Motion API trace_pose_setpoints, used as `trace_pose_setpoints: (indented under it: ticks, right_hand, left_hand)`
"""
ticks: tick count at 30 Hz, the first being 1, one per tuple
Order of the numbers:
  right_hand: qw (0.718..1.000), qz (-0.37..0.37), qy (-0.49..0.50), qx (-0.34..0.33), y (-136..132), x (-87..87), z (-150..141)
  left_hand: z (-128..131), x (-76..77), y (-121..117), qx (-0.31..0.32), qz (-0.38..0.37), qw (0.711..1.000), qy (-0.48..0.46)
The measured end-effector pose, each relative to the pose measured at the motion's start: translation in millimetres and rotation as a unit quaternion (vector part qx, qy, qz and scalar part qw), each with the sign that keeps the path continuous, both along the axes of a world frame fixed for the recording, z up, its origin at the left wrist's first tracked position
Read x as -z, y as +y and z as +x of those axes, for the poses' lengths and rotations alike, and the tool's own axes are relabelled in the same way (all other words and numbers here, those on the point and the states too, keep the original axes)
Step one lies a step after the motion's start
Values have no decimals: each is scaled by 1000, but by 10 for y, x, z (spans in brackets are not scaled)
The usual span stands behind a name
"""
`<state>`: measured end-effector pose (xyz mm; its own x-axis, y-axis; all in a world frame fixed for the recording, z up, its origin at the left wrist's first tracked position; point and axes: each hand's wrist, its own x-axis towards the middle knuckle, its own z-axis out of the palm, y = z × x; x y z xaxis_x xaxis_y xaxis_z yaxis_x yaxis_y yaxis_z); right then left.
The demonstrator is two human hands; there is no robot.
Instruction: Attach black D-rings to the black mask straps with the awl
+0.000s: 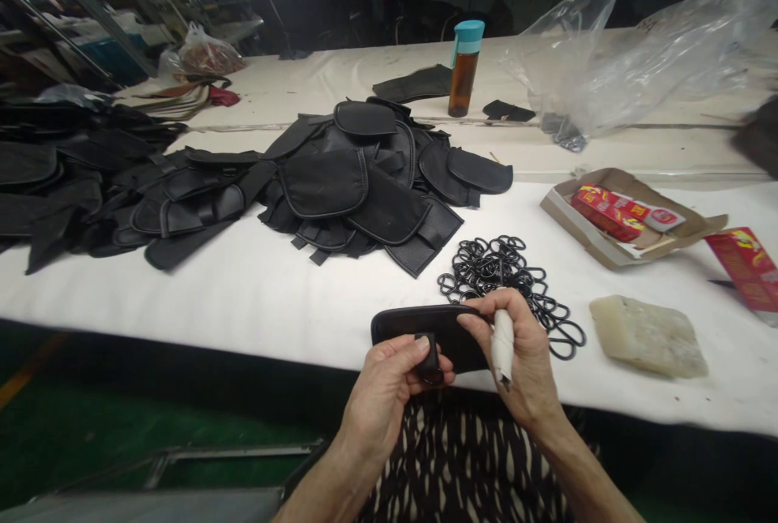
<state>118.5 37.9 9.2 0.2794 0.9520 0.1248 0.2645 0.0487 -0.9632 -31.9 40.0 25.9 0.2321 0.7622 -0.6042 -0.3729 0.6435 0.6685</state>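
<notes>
A black leather piece (425, 323) lies at the near edge of the white table (255, 296), held between both hands. My left hand (389, 385) is closed, pinching its short strap with a black ring (429, 361) at the lower edge. My right hand (523, 357) is closed on the piece's right end and also grips a white wrapped tool (502, 345) pointing down. A pile of black oval rings (507, 276) lies just behind my right hand.
A large heap of black leather pieces (358, 174) covers the table's middle and left. A pale wax-like block (647, 336) sits right of my hands. An open cardboard box with red packets (626, 215), an amber bottle with teal cap (465, 69) and clear plastic bags (613, 61) stand further back.
</notes>
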Motion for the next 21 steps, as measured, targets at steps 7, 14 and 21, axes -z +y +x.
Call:
trace_pose_setpoints:
  ticks: [7,14,21]
  right_hand:
    - [1000,6,13,-4,-22,4,-7]
    - [1000,4,9,-10,-48,-5,12]
    - [1000,10,7,-21,-56,-11,25]
  left_hand:
    - [9,16,-4,-5,0,1000,3]
    - [-6,10,-16,3,10,1000,29]
    - [-10,18,-28,7,12,1000,28]
